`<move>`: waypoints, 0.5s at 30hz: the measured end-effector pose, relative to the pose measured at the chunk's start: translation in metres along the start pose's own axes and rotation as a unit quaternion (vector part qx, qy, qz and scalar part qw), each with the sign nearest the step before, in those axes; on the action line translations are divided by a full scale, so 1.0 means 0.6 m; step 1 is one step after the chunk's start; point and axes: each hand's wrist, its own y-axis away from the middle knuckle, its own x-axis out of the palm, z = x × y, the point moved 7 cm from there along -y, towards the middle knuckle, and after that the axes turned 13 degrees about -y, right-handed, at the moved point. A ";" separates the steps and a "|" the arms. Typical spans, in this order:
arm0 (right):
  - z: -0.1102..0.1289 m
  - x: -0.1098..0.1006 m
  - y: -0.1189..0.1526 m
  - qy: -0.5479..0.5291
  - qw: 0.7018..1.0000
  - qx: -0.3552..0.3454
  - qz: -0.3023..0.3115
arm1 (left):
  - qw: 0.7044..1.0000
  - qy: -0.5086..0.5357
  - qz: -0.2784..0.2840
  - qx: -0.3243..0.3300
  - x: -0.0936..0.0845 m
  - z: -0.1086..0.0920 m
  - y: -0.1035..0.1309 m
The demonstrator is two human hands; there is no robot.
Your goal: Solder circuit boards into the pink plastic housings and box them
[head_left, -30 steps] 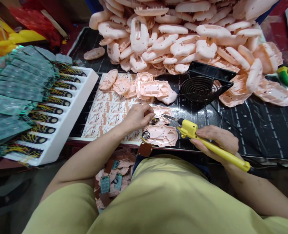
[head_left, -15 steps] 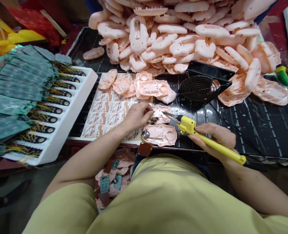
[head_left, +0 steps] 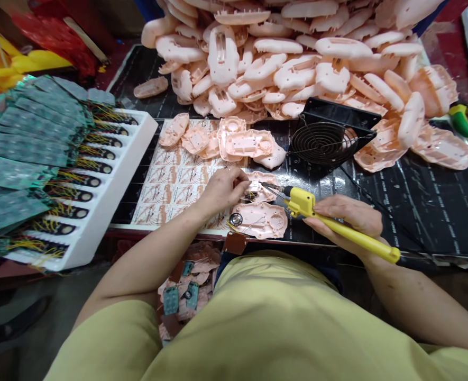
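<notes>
My right hand (head_left: 347, 219) is wrapped round a yellow soldering tool (head_left: 337, 225), whose metal tip reaches over a small pink shell (head_left: 267, 181) in the middle of the bench. At the left side of that shell my left hand (head_left: 228, 188) has thumb and fingers pinched together; what they hold is too small to make out. Dark parts and thin wires lie in the shell beside my fingertips. Just below it, nearer my body, sits another pink shell (head_left: 263, 219) with a round speaker (head_left: 236, 219) at its left end. A brown board (head_left: 236, 242) hangs at the bench edge.
A black fan (head_left: 324, 140) stands right of several loose shells (head_left: 245, 144). Behind is a large heap of pink shells (head_left: 273, 63). At left, a white foam rack (head_left: 122, 174) holds wired speakers and green boards (head_left: 31, 127). Green-handled pliers (head_left: 461, 120) lie far right.
The yellow tool and my right hand have shifted slightly left, carrying the tip further over the small shell. My left hand has barely moved.
</notes>
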 end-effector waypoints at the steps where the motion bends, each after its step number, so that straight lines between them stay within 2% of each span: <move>1: 0.003 0.000 0.000 -0.004 1.000 -0.004 0.005 | 1.000 0.014 0.009 -0.001 0.000 0.001 0.000; 4: 0.010 0.001 0.000 -0.013 1.000 -0.014 0.021 | 1.000 0.024 0.019 0.005 0.000 0.002 0.001; 15: 0.007 0.008 0.008 -0.012 1.000 -0.008 0.023 | 0.998 -0.043 0.007 0.049 0.001 -0.011 -0.001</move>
